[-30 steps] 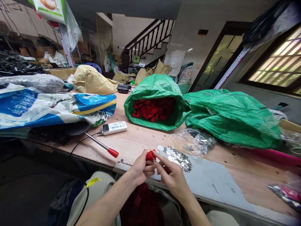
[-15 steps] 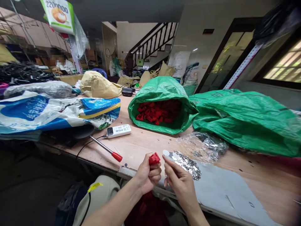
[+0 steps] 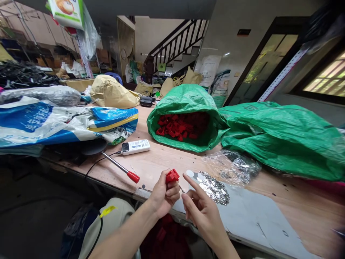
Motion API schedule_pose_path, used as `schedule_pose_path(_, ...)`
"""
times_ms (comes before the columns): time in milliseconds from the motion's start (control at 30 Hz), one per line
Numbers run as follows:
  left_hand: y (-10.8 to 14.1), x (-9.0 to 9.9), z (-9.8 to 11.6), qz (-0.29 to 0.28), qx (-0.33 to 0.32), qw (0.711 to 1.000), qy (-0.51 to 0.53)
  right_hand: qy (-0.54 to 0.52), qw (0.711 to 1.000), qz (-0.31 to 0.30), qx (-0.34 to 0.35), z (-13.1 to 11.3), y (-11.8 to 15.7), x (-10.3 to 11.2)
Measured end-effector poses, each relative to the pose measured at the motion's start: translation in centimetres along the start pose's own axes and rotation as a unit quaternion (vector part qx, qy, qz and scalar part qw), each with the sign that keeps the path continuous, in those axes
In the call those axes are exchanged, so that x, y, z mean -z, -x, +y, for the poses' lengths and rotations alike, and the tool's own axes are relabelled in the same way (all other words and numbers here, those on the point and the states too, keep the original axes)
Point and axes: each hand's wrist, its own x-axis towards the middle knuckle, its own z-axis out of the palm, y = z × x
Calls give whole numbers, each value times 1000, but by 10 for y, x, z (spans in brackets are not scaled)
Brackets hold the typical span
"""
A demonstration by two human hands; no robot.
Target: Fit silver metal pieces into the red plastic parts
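Note:
Over the table's front edge, my left hand (image 3: 165, 196) is closed on a small red plastic piece (image 3: 172, 176), which sticks up between thumb and fingers. Just to its right is my right hand (image 3: 198, 207), its index finger stretched out towards the red piece; a small thin dark item (image 3: 182, 189) shows at its thumb tip, too small to name. A pile of small shiny metal pieces (image 3: 215, 189) lies behind my right hand on a grey sheet (image 3: 258, 212). More red pieces (image 3: 178, 127) fill the open green sack (image 3: 185, 97).
A red-handled metal rod (image 3: 121, 167) and a white device with a cable (image 3: 135, 147) lie to the left. Clear plastic (image 3: 234, 167) and a second green sack (image 3: 280, 136) are at right. A blue-white bag (image 3: 67, 124) covers the left side. A person (image 3: 67, 64) sits far back left.
My left hand and its red piece have shifted slightly left and up. My right hand's index finger has extended away from the thumb, and a thin dark item now shows between the hands.

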Motion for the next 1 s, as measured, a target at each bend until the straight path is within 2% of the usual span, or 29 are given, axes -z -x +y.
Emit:
schedule_pose_path(200,0,2,-2,50,2,998,-31,35,999,5,12,-5,-14,-7)
schedule_pose_path(400,1,1,-4,30,-10,998,-47,39,999,10,12,-8,-14,-3)
schedule_pose_path(633,3,2,-13,41,-41,996,-70,9,1000,8,2,0,-11,2)
schedule_pose_path(800,1,0,-17,-10,-54,996,-75,21,997,48,49,-2,-14,-6)
schedule_pose_path(900,-1,-1,-12,-4,-61,996,-63,14,998,45,38,0,-24,-2)
schedule_pose_path(933,0,-1,-10,0,-69,996,-62,20,997,64,38,2,-29,4)
schedule_pose_path(1000,7,-3,-4,-7,-103,990,-97,44,986,155,51,7,-47,21)
